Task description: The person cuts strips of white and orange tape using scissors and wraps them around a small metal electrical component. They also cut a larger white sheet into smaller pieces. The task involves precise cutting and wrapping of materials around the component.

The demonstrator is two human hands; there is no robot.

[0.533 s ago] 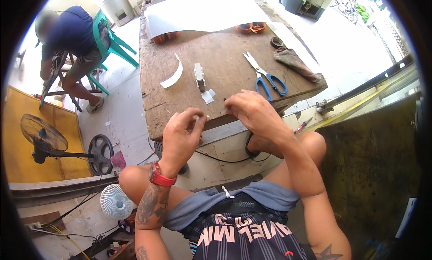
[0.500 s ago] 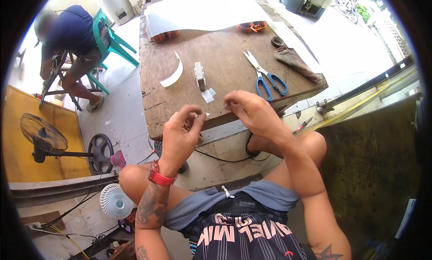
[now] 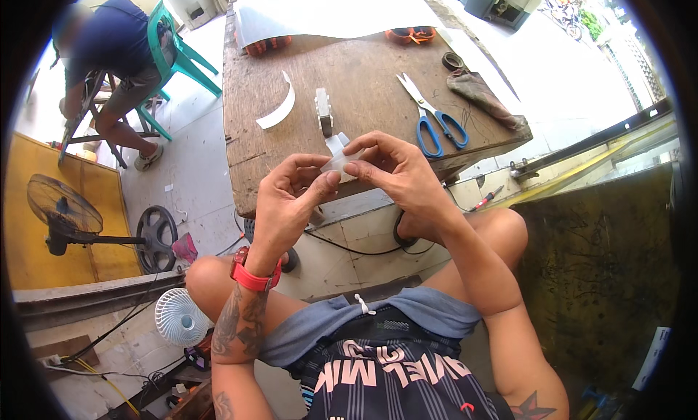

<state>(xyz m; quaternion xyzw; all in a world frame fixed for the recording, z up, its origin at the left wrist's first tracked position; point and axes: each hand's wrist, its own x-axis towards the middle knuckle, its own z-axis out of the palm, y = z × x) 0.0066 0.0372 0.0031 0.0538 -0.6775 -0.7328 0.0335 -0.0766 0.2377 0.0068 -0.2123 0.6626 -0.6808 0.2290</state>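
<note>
Both hands meet in front of the near edge of a worn wooden table (image 3: 378,115). My left hand (image 3: 291,202), with a red watch on its wrist, and my right hand (image 3: 396,176) pinch a small white translucent piece (image 3: 340,163) between their fingertips. Just beyond the fingers a small white scrap (image 3: 336,140) lies on the table, with a small whitish block (image 3: 323,110) behind it. A curved white strip (image 3: 280,107) lies to the left of the block. Blue-handled scissors (image 3: 435,122) lie to the right, shut.
A large white sheet (image 3: 334,9) covers the table's far end, with orange objects (image 3: 411,33) under its edge. A brown rag (image 3: 483,97) and a tape roll (image 3: 452,60) lie at right. At left, a person sits on a green chair (image 3: 171,49); fans (image 3: 62,216) stand on the floor.
Both hands have drawn closer together and risen slightly toward the table edge, now holding the small white piece between them.
</note>
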